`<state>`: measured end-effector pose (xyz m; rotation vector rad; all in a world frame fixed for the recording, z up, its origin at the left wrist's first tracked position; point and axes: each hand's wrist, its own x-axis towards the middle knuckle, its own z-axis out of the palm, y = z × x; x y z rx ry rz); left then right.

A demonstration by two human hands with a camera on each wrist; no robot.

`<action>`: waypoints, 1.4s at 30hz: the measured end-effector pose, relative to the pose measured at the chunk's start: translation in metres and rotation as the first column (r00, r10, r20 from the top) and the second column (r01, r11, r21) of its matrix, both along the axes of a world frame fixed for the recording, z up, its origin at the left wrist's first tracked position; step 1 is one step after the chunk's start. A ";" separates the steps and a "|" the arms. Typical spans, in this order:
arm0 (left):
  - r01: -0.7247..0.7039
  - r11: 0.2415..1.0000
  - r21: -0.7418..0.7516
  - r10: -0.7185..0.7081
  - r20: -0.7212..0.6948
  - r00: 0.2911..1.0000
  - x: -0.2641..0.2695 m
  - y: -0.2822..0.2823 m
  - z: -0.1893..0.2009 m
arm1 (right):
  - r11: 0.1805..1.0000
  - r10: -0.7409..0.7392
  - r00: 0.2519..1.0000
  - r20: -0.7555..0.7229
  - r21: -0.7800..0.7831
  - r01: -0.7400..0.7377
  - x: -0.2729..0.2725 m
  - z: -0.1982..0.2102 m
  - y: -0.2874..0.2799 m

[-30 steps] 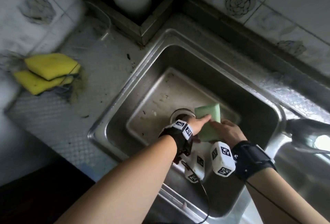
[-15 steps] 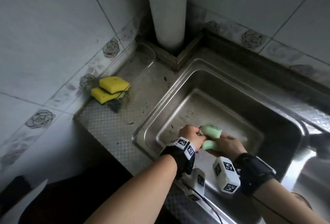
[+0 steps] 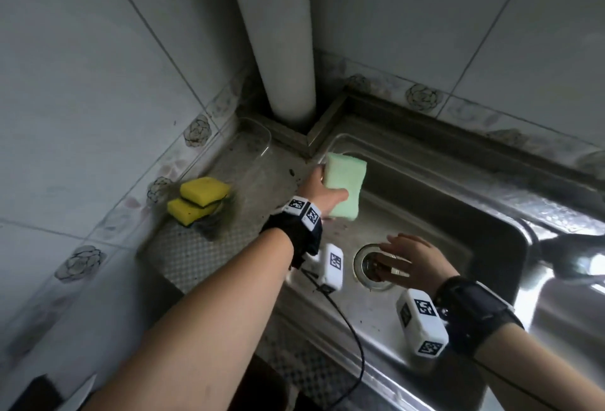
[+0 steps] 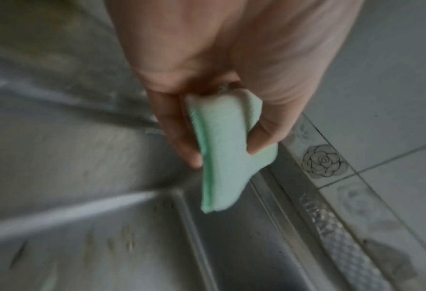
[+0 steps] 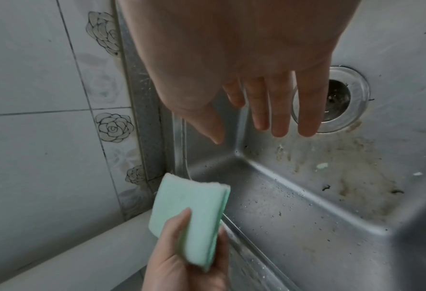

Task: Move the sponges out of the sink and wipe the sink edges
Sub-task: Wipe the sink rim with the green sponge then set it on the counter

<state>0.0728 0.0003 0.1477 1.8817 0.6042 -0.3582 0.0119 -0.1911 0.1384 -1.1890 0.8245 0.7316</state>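
Green sponge (image 3: 345, 188) aloft; yellow sponges (image 3: 198, 199) stacked (countertop).

Right hand (image 5: 232, 59) spread flat, fingers (image 5: 306, 110) straight, over sink (image 5: 306, 226) beside drain (image 5: 339, 98). Left hand (image 5: 182, 261) grips green sponge (image 5: 189, 212) near sink's left rim.

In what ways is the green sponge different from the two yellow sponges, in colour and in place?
The green sponge is pale green; the yellow sponges are bright yellow with a dark layer underneath. The green sponge is gripped by the left hand above the sink corner; the yellow sponges lie stacked, untouched, on the counter by the wall. All are rectangular pads and none lies in the basin.
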 end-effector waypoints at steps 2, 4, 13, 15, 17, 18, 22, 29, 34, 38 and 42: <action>0.077 0.984 0.160 -0.087 0.060 0.994 0.017 0.007 0.006 | 1.000 -0.015 1.000 0.005 0.001 0.015 0.003 -0.002 -0.004; 0.150 0.948 0.279 -0.175 0.065 0.982 0.035 0.007 0.010 | 1.000 -0.027 1.000 0.010 -0.005 0.027 0.005 -0.003 -0.009; 0.442 0.416 0.795 -0.738 0.011 0.675 0.113 -0.011 -0.009 | 0.997 -0.061 0.998 -0.018 -0.052 0.060 0.014 -0.019 -0.046; 0.474 0.224 0.852 -0.801 -0.117 0.587 0.109 -0.003 -0.008 | 0.996 -0.076 0.997 -0.016 -0.049 0.076 0.014 -0.023 -0.053; 0.548 0.104 0.830 -0.839 -0.223 0.496 0.102 0.005 -0.011 | 0.995 -0.082 0.996 -0.017 -0.058 0.081 0.014 -0.028 -0.058; 0.594 0.032 0.804 -0.859 -0.282 0.427 0.097 0.011 -0.011 | 0.995 -0.082 0.996 -0.016 -0.064 0.081 0.013 -0.030 -0.060; 0.670 -0.201 0.715 -0.843 -0.475 0.253 0.074 0.037 -0.016 | 0.994 -0.088 0.996 -0.034 -0.070 0.085 0.006 -0.039 -0.060; 0.751 -0.062 0.658 -0.828 -0.454 0.329 0.010 0.072 -0.016 | 0.999 -0.033 0.999 -0.038 -0.010 0.033 -0.012 -0.035 -0.049; 0.782 0.015 0.623 -0.813 -0.447 0.372 -0.055 0.090 -0.016 | 1.000 0.002 1.000 -0.028 0.029 -0.001 -0.027 -0.025 -0.038; 0.783 -0.028 0.622 -0.789 -0.494 0.365 -0.098 0.097 -0.014 | 0.997 0.047 0.999 0.012 0.057 -0.047 -0.041 -0.017 -0.033; 0.780 0.072 0.622 -0.755 -0.477 0.450 -0.147 0.108 -0.017 | 0.994 0.088 0.996 0.022 0.066 -0.090 -0.055 -0.014 -0.034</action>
